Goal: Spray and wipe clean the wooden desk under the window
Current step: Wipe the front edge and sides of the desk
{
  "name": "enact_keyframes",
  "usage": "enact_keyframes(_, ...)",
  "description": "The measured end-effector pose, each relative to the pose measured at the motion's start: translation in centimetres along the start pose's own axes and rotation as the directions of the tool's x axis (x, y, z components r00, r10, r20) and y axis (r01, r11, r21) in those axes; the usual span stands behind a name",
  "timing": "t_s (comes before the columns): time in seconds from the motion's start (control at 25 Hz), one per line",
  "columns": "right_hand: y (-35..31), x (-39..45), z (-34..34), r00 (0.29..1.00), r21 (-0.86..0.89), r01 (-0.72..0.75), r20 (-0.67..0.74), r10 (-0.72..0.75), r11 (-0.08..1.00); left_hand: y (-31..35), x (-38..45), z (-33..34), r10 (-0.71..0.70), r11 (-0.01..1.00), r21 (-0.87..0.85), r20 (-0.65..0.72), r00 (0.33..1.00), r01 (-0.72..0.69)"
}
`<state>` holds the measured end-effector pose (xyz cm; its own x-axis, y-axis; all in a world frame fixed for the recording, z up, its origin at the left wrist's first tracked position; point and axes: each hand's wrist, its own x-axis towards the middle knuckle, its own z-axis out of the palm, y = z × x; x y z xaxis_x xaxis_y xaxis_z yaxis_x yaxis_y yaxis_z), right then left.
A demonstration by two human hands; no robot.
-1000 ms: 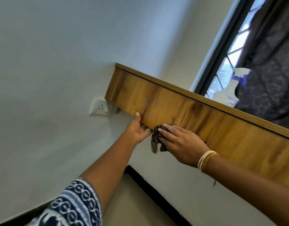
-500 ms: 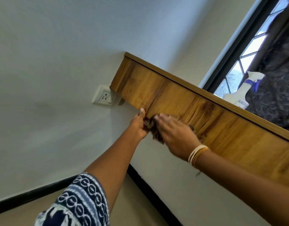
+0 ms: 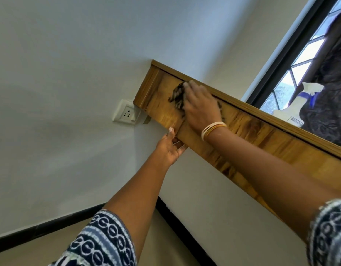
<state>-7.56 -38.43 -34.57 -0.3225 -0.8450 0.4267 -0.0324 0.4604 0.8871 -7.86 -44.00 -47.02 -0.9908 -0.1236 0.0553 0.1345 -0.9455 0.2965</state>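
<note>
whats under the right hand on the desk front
A dark striped cloth, pressed against the desk by the right hand. Only its left part shows; the rest is covered.

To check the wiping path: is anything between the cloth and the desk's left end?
Nothing visible. The desk is bare from the cloth to its end; the left hand grips the lower edge, off that path.

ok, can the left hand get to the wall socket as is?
Probably yes: the left hand holds the lower edge of the desk, and only bare wall lies between it and the socket.
</note>
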Motion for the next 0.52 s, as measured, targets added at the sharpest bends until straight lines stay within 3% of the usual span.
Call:
enact_keyframes(0.16, -4.3, -1.6, 0.5, 0.929, 0.118, 0.325, 0.143, -0.340, 0.938, -0.1, 0.0, -0.2, -0.051, 0.999, -0.016, 0.003, 0.999, 0.051)
enact_keyframes(0.24, -2.0, 0.6, 0.2, 0.953, 0.115, 0.266, 0.120, -0.279, 0.957, 0.0, 0.1, -0.4, -0.020, 1.000, 0.002, 0.004, 1.000, 0.020)
enact_keyframes(0.36, 2.4, 3.3, 0.5, 1.000, 0.047, 0.020, 0.017, -0.021, 0.999, 0.0, 0.1, -0.4, 0.010, 0.999, 0.032, -0.002, 1.000, -0.009)
enact_keyframes(0.52, -1.2, -3.3, 0.8, 0.995, 0.141, -0.099, 0.013, 0.098, 0.985, -0.2, 0.0, -0.6, -0.006, 0.998, 0.060, -0.006, 1.000, 0.006)
